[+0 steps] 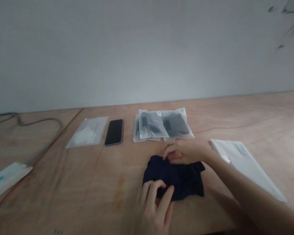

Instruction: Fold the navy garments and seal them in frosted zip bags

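A dark navy folded cloth garment (181,179) lies on the wooden table in front of me; its exact kind is not clear. At its near left edge, my left hand (154,205) rests with bent fingers spread apart, the tips touching the fabric. My right hand (181,151) reaches in from the right to the far edge of the garment. Its fingers are curled and pinch the fabric there. Just beyond that hand lie frosted zip bags (153,125) with dark contents, partly overlapping one another.
A phone (114,132) lies left of the zip bags, beside a flat translucent bag (89,132) with something pale inside. To the right is a stack of white bags (245,163). A white power strip (8,179) with a grey cable (42,150) sits far left. A wall (137,52) stands behind.
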Available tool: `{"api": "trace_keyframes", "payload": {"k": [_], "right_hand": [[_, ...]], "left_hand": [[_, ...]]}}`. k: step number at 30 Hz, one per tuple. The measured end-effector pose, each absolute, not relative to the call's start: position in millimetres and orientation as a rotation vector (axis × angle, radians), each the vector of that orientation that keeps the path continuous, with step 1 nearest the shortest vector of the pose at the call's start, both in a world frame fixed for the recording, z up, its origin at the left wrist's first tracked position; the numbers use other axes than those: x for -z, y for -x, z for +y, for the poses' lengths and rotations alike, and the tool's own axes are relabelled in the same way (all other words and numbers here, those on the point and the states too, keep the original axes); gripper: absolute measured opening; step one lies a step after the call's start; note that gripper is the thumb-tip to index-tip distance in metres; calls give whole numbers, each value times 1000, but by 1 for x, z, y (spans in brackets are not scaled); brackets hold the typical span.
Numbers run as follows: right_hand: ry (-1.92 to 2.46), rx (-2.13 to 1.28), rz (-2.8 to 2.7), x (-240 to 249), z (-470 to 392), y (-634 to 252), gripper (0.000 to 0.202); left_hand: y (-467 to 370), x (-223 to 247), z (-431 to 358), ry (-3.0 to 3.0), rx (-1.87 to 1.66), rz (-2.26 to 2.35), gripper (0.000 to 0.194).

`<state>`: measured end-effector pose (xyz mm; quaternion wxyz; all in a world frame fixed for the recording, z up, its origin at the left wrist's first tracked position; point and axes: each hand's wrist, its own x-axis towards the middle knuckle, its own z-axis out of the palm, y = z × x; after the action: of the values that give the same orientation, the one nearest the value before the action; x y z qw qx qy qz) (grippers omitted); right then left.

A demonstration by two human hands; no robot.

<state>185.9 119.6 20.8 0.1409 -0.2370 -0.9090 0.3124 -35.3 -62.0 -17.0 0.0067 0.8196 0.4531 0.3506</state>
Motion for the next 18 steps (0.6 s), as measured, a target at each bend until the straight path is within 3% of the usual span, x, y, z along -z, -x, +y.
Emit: {"api": "trace_keyframes", "payload": {"k": [5, 10, 12, 14, 18], "right_hand": [[715, -868, -2569, -32, 117, -173, 10], [700, -797, -2576, -52, 122, -123, 15], [674, -757, -2633, -52, 121, -91, 14], [663, -712, -2695, -47, 117, -59, 9], [706, -635, -2744, -39, 106, -26, 11]], "left_hand": [[35, 13, -57, -2348, -1246, 1520, 26], [85, 10, -69, -2117, -1412, 1868, 36], [109, 12, -73, -2132, -1332, 2070, 40], [130, 14, -76, -2288, -1101, 2208, 32], [152, 11, -80, -2492, -823, 2235, 26]]}}
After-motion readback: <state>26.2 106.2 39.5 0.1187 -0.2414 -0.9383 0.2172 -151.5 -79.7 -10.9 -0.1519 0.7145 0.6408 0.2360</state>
